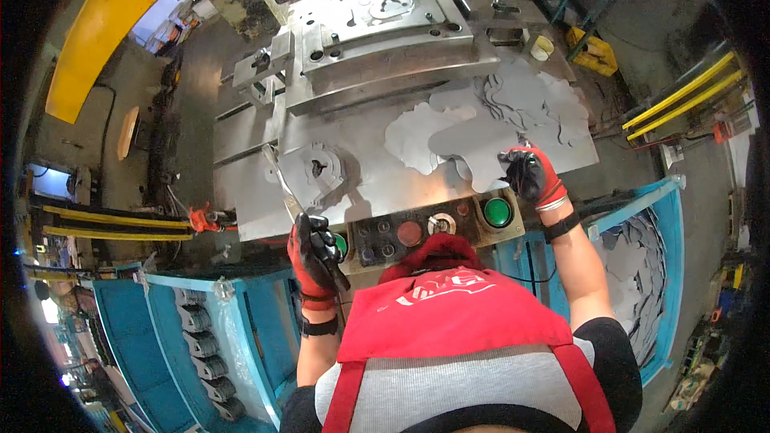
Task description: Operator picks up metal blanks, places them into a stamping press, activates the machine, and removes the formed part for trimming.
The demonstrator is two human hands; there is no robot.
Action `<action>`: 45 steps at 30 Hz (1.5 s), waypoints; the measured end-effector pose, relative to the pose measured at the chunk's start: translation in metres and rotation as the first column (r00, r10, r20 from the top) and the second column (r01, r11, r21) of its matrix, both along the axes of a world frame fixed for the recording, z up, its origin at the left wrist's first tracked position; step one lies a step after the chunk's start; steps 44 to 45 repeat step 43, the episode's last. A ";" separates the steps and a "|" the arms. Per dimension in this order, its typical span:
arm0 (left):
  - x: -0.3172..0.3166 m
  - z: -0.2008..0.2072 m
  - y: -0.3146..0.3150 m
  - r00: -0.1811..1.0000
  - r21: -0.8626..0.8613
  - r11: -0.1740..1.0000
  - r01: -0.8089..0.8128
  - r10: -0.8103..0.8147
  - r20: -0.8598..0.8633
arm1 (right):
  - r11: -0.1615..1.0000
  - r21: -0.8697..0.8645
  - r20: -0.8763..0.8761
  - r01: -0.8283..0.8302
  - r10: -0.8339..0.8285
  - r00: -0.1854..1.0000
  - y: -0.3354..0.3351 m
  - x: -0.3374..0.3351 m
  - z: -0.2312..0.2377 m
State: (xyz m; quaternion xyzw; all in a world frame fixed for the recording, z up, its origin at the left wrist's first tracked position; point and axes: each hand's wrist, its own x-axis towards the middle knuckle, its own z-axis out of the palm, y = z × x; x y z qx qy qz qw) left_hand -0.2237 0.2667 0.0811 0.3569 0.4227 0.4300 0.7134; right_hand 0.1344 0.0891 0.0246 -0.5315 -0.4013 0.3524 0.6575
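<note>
My left hand, in a red and black glove, is closed round a long slim metal tool that looks like tongs. Its tip points away from me, beside a small stack of flat, round-edged metal parts on the steel press bed. At the right, my right hand, gloved alike, has its fingers curled over the near edge of a pile of flat grey sheet-metal pieces. What those fingers hold, if anything, cannot be made out.
Beyond the bed's front stands a thick steel die. Before me is a control panel with a red button and a green button. Blue bins of metal parts flank me, left and right. Yellow bars stand at the sides.
</note>
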 end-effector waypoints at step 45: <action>-0.123 -0.118 0.007 0.732 0.063 0.862 -0.503 0.464 -0.498 | 0.724 0.180 0.653 0.665 -0.594 0.470 0.084 -0.009 0.070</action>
